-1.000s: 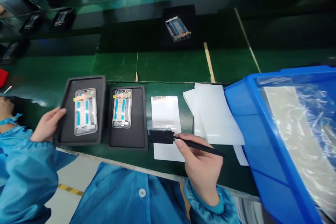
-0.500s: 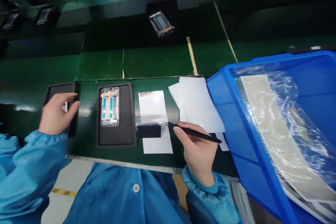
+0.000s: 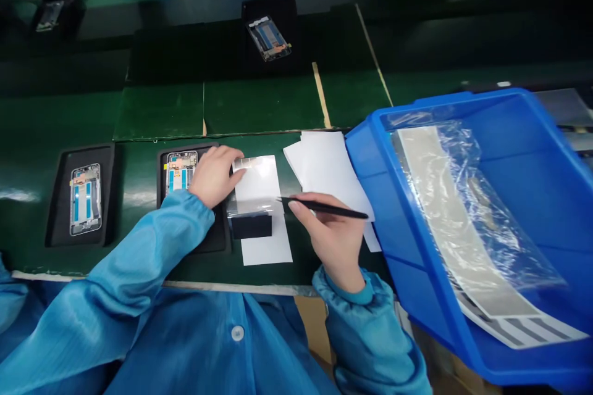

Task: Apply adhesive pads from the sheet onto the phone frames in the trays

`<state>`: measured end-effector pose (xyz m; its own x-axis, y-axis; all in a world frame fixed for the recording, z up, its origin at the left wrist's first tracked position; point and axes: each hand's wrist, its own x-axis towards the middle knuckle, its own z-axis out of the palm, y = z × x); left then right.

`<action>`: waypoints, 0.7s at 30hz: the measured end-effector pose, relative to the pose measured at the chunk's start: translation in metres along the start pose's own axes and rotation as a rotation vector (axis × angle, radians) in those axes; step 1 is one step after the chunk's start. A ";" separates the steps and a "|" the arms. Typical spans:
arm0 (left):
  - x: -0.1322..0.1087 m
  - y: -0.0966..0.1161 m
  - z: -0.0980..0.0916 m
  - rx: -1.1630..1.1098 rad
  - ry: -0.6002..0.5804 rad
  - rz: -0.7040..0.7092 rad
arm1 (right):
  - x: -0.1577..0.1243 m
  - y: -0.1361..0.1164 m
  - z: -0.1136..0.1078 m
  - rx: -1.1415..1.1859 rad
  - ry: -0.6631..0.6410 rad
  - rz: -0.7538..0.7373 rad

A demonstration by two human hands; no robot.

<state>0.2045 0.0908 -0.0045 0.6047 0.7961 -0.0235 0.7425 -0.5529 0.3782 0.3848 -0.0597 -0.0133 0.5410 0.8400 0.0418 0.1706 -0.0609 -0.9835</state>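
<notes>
Black tweezers [image 3: 331, 207] lie in my right hand [image 3: 336, 237], which is closed round them. Their tips point left, at the right edge of a white sheet [image 3: 259, 182]. Clear film and a dark rectangular piece [image 3: 251, 226] lie across this sheet. My left hand [image 3: 215, 176] is above the right side of a black tray [image 3: 217, 237], its thumb and fingers apart at the sheet's upper left. Its forearm and hand partly cover the phone frame [image 3: 178, 171] in that tray. A second phone frame [image 3: 86, 199] lies uncovered in the left tray [image 3: 53, 222].
Several white papers [image 3: 328, 166] lie against a blue bin [image 3: 403, 259] on the right. Inside the bin are clear plastic and long grey-white strips [image 3: 445, 216]. Farther back, another phone frame [image 3: 269, 38] rests in a dark tray [image 3: 290, 15].
My left hand has moved right, from the left tray to the upper left of the white sheet. My right hand still holds the tweezers at the sheet's edge. The view has shifted slightly.
</notes>
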 end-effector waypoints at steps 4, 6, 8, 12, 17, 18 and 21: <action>0.026 -0.007 0.007 0.089 -0.050 0.004 | 0.043 0.004 0.022 0.023 -0.068 -0.056; 0.029 -0.005 0.012 0.125 -0.073 0.021 | 0.063 0.012 0.036 0.049 -0.109 -0.062; 0.029 -0.003 0.016 0.143 -0.079 0.022 | 0.077 0.023 0.048 0.035 -0.162 -0.052; 0.026 -0.004 0.021 0.129 -0.071 0.013 | 0.088 0.042 0.059 -0.010 -0.189 -0.028; 0.026 -0.007 0.024 0.102 -0.067 0.010 | 0.087 0.048 0.059 0.010 -0.168 -0.024; 0.025 -0.007 0.024 0.097 -0.066 0.010 | 0.087 0.047 0.059 0.009 -0.168 -0.025; 0.025 -0.007 0.025 0.084 -0.066 0.011 | 0.087 0.046 0.060 0.001 -0.160 -0.014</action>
<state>0.2212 0.1084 -0.0311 0.6285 0.7735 -0.0819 0.7556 -0.5822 0.3003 0.3907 0.0431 -0.0654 0.4000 0.9161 0.0272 0.1768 -0.0480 -0.9831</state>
